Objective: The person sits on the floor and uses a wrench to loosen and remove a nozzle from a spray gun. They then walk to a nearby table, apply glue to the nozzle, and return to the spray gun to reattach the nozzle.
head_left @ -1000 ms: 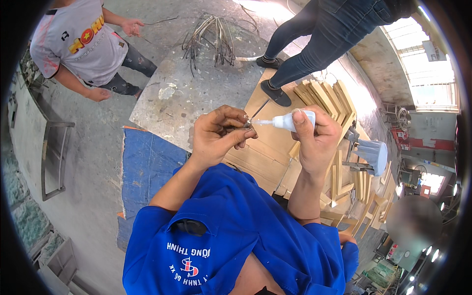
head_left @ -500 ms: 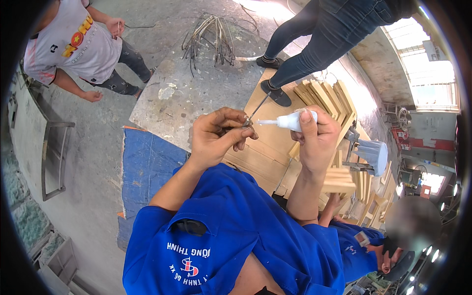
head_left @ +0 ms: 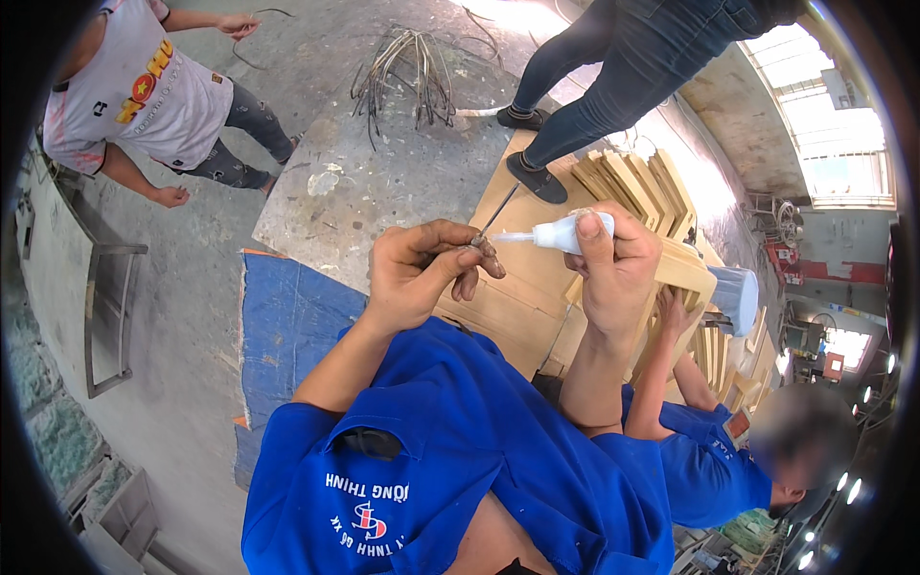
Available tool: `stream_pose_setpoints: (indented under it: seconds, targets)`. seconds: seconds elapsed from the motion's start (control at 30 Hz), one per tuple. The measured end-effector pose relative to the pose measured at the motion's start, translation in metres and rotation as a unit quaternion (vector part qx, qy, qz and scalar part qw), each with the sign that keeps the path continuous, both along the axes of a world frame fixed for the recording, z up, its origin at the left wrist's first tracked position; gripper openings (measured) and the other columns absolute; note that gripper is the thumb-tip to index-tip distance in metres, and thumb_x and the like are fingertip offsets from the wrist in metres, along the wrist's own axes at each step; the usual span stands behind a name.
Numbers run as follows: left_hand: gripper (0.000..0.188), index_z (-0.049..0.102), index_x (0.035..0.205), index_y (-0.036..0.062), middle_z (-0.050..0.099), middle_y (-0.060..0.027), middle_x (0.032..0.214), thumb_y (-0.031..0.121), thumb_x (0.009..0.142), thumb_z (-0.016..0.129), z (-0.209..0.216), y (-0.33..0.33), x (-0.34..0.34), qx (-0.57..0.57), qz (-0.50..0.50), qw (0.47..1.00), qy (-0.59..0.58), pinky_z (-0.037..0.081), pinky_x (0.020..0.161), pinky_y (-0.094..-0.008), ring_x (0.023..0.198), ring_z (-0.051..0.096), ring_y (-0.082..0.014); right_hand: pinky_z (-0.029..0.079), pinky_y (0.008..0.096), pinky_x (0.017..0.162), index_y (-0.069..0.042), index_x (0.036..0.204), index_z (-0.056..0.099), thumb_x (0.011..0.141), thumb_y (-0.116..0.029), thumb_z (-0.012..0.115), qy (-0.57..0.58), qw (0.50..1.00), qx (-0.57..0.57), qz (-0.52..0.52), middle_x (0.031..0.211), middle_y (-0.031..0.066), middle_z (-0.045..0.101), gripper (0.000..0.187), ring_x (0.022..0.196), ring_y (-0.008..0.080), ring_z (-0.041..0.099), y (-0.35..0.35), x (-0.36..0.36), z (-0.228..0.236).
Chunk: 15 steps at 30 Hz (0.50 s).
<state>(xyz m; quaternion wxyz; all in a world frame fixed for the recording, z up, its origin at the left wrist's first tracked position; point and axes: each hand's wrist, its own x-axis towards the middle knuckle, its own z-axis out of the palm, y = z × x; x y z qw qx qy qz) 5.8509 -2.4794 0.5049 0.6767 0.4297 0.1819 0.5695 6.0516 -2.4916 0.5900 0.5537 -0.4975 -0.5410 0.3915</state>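
Concrete floor [head_left: 182, 335] in grey spreads through a cluttered workshop, a paint-spotted grey board [head_left: 335, 187] and a pale wooden panel [head_left: 522, 278] lying ahead of the wearer, a bright window [head_left: 848, 144] at upper right; the thin dark rod [head_left: 500, 211] slants up and away from the left hand [head_left: 422, 278], which pinches its near end between thumb and fingers, while the right hand [head_left: 618, 268] wraps around a small white bottle [head_left: 561, 233], its nozzle aimed left, just beside those fingertips; the fingers hide the rod's lower end, and a standing person's legs [head_left: 604, 105] block part of the wood beyond; a wire bundle [head_left: 412, 77] sits farther off, a blue sheet [head_left: 297, 326] at left, stacked wooden pieces [head_left: 642, 192] at right, where a co-worker's hand [head_left: 676, 311] touches one
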Motion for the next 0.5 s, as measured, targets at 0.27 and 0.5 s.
stream_pose_setpoints:
  seconds: [0.27,0.5]
  targets:
    - [0.018,0.065,0.11,-0.015,0.074,-0.0239,0.09,-0.003,0.099,0.057,0.0026,-0.0022,-0.0018,0.008,-0.01,1.0,0.002,0.051,0.052,-0.0243,0.061,0.065,-0.0143,0.028,0.019,0.051,0.005,0.093,0.071,0.097,-0.016,0.073,0.001,1.0,0.003,0.015,0.073,-0.0027,0.06,0.021,0.061,-0.0003,0.042,0.0,0.0001,0.0002]
    - [0.018,0.065,0.11,-0.0153,0.074,-0.0231,0.09,-0.002,0.1,0.058,0.0046,-0.0031,-0.0031,0.019,-0.015,0.999,0.028,0.051,0.053,-0.0236,0.06,0.064,-0.0128,0.03,0.0184,0.053,0.005,0.094,0.071,0.097,-0.015,0.073,0.008,1.0,0.002,0.017,0.077,-0.0015,0.063,0.02,0.063,-0.0001,0.044,-0.0033,-0.0015,0.003]
